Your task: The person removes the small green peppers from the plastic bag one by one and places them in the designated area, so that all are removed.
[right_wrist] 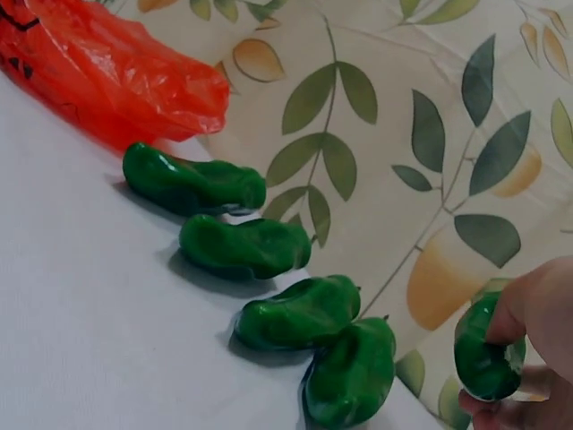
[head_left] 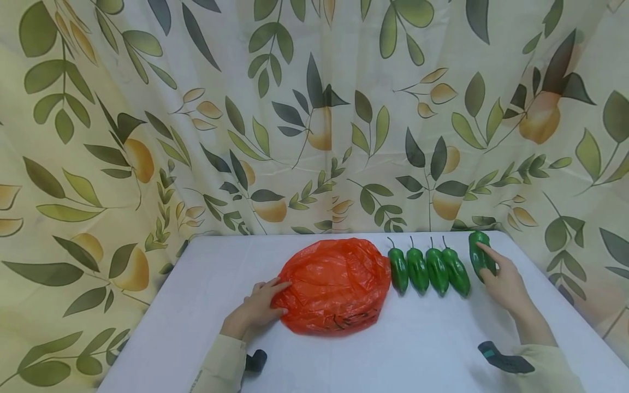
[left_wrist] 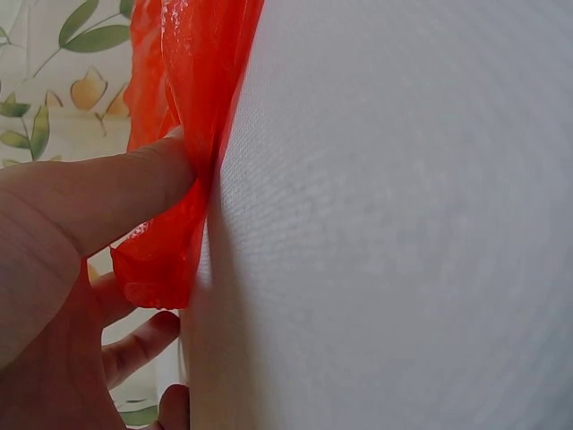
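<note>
A crumpled red plastic bag (head_left: 334, 289) with dark markings lies on the table. My left hand (head_left: 260, 305) is at its left edge; the left wrist view shows the thumb (left_wrist: 134, 193) on one side of the plastic and the fingers on the other, pinching it. At the far right my right hand (head_left: 503, 278) grips a green pepper (head_left: 478, 248) between thumb and fingers, its lower part partly covered. Several more green peppers (head_left: 417, 273) stand in a row, stems away from me, between the bag and that hand.
The white table (head_left: 422, 349) reaches back to a curtain (head_left: 314, 180) printed with leaves and fruit. The leftmost pepper (right_wrist: 192, 179) of the row lies close beside the bag's right edge. Dark straps (head_left: 506, 360) are on both wrists.
</note>
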A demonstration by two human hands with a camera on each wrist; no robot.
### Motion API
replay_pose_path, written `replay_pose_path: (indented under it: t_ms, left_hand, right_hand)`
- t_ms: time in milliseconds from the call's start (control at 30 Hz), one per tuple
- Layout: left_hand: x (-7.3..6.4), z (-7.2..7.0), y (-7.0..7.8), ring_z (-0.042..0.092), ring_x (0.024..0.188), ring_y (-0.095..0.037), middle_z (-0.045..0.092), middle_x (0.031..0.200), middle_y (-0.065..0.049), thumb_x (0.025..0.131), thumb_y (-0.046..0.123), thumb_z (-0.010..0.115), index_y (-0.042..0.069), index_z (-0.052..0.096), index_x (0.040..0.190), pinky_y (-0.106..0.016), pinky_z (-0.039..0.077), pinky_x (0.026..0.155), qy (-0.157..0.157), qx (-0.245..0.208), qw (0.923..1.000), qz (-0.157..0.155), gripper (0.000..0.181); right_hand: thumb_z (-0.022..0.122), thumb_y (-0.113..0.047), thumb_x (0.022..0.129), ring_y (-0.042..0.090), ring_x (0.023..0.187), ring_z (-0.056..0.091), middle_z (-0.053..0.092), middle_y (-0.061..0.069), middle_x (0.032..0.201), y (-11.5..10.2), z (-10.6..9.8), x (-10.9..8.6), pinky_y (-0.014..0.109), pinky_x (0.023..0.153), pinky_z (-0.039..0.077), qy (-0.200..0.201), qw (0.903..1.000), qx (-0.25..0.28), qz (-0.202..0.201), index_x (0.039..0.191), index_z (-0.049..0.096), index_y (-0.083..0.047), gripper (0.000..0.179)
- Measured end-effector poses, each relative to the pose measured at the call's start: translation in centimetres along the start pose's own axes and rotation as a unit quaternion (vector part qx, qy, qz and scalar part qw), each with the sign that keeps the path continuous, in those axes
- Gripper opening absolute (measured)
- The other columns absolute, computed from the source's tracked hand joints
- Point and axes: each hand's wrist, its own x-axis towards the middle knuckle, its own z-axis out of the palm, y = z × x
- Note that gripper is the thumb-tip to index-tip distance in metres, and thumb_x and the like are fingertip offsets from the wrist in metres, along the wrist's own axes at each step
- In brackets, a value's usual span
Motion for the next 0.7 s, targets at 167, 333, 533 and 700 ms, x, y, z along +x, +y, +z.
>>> replay_pose_path:
  t_ms: [167,333,533,700]
  left_hand:
    - [0.0,0.0,0.0,0.035,0.143,-0.037,0.038,0.162,-0.004,0.087,0.030,0.079,0.031,0.049,0.150,-0.075,0.041,0.104,0.000,0.000,1.0000,0.004,0.070]
    - [0.0,0.0,0.0,0.034,0.143,-0.037,0.037,0.162,-0.004,0.086,0.030,0.079,0.031,0.049,0.150,-0.073,0.043,0.103,-0.001,-0.001,1.0000,0.000,0.071]
    - [0.2,0.1,-0.1,0.034,0.143,-0.037,0.037,0.162,-0.004,0.086,0.030,0.079,0.033,0.048,0.150,-0.074,0.041,0.104,-0.002,0.001,1.0000,-0.001,0.071]
    - [0.3,0.1,-0.2,0.034,0.143,-0.036,0.037,0.162,-0.004,0.087,0.031,0.078,0.032,0.048,0.151,-0.076,0.038,0.107,-0.003,0.003,1.0000,0.004,0.070]
  right_hand:
    - [0.039,0.006,0.092,0.060,0.124,0.039,0.023,0.050,0.150,0.4,0.0,0.0,0.067,0.091,0.047,-0.014,0.9999,0.008,0.004,0.157,0.022,0.003,0.068]
    - [0.038,0.005,0.094,0.072,0.136,0.017,0.015,0.050,0.151,1.1,0.1,0.0,0.083,0.104,0.023,-0.042,0.9988,0.016,0.017,0.158,0.018,0.004,0.067]
    - [0.037,0.005,0.094,0.071,0.138,0.014,0.015,0.050,0.151,2.2,0.6,0.1,0.082,0.107,0.020,-0.058,0.9982,0.011,0.011,0.157,0.018,0.006,0.066]
    - [0.033,0.005,0.093,0.070,0.140,0.008,0.008,0.049,0.154,3.0,0.9,0.4,0.082,0.109,0.015,-0.080,0.9963,0.021,0.020,0.157,0.014,0.006,0.067]
